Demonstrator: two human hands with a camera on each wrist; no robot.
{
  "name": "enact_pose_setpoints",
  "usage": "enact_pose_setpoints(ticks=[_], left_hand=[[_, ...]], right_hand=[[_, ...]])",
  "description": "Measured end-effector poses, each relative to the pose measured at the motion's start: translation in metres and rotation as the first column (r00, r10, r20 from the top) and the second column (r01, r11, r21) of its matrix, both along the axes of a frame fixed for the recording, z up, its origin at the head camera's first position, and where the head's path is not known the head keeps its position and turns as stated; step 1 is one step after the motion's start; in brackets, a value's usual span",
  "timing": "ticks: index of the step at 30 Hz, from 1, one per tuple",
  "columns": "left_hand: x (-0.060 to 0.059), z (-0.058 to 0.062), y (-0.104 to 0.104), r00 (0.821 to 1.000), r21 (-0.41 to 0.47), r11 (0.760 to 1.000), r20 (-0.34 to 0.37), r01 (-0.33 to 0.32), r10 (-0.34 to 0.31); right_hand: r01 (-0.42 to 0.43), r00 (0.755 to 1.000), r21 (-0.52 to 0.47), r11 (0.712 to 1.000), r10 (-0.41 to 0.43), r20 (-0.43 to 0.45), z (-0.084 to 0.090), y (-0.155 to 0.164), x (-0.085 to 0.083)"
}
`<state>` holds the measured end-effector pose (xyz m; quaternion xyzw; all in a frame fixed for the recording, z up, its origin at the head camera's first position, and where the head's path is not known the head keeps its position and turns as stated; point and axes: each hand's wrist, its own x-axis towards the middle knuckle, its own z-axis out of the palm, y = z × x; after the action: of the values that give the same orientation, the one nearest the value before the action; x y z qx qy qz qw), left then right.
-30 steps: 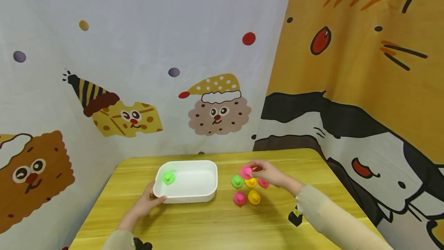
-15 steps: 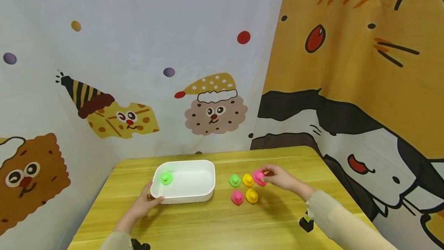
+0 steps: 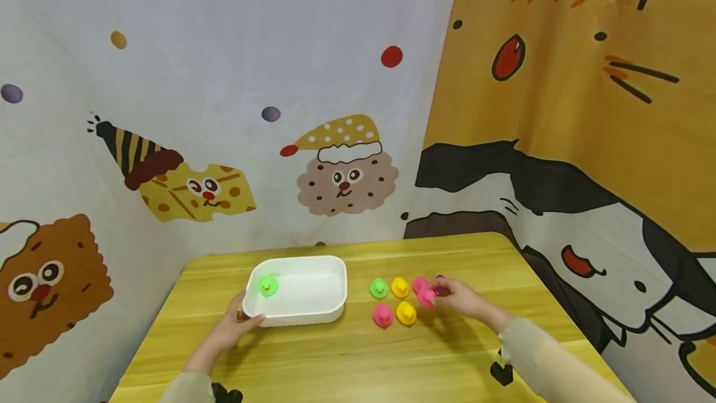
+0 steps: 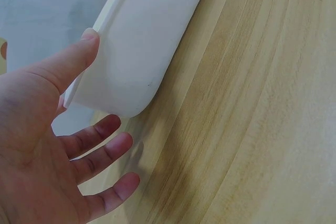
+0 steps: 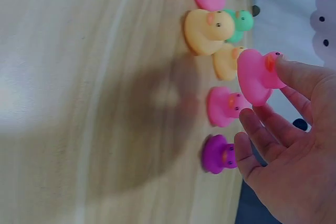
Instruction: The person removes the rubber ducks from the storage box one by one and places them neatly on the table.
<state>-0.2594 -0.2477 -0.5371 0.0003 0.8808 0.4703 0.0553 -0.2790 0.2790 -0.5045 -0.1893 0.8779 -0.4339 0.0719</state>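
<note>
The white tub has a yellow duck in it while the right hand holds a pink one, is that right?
Not quite: the duck in the white tub is green, as the head view shows. The right hand does hold a pink duck.

**Colours on the table**

We see a white tub (image 3: 313,313) at lower centre holding a green duck (image 3: 269,286). To its right stand green (image 3: 378,289), yellow (image 3: 399,287), pink (image 3: 383,315) and yellow (image 3: 406,313) ducks; our fingers pinch a bright pink duck (image 5: 255,76). A purple duck (image 5: 218,154) sits lowest in the right wrist view. The table (image 3: 358,359) is yellow wood grain.
</note>
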Motion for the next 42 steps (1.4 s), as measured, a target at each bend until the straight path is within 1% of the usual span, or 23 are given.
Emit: enact_pose_setpoints(ticks=[4,10,14,17,22,29,32,38,42], left_hand=[[0.000,0.001,0.000,1.000,-0.001,1.000,-0.001,0.002,-0.002],[0.000,0.001,0.000,1.000,-0.001,1.000,0.004,-0.004,0.004],[0.000,0.001,0.001,1.000,0.012,1.000,0.001,0.001,-0.001],[0.001,0.001,0.001,1.000,0.017,1.000,0.006,0.000,0.000],[0.001,0.000,0.001,1.000,0.005,1.000,0.019,-0.006,0.006],[0.001,-0.003,0.000,1.000,0.011,1.000,0.015,-0.005,0.005],[0.001,-0.002,0.000,1.000,0.014,1.000,0.016,-0.004,0.003],[0.000,-0.001,0.000,1.000,0.006,1.000,0.020,-0.010,0.010],[0.000,-0.001,0.000,1.000,0.004,1.000,0.020,-0.010,0.010]], right_hand=[[-0.008,1.000,0.002,1.000,0.008,0.002,-0.008,0.003,0.002],[0.013,1.000,0.012,1.000,-0.013,0.017,-0.025,0.006,0.003],[0.018,0.999,0.018,1.000,-0.019,0.026,-0.032,0.007,0.004],[0.024,0.999,0.004,1.000,-0.025,0.047,-0.034,0.008,0.004],[0.020,0.999,-0.002,1.000,-0.020,0.049,-0.037,0.008,0.003],[0.022,0.998,0.000,1.000,-0.022,0.060,-0.038,0.007,0.004],[0.025,0.998,0.007,1.000,-0.025,0.062,-0.040,0.007,0.004],[0.035,0.997,-0.016,0.999,-0.034,0.065,-0.042,0.007,0.004],[0.047,0.995,-0.026,0.999,-0.045,0.086,-0.044,0.008,0.004]])
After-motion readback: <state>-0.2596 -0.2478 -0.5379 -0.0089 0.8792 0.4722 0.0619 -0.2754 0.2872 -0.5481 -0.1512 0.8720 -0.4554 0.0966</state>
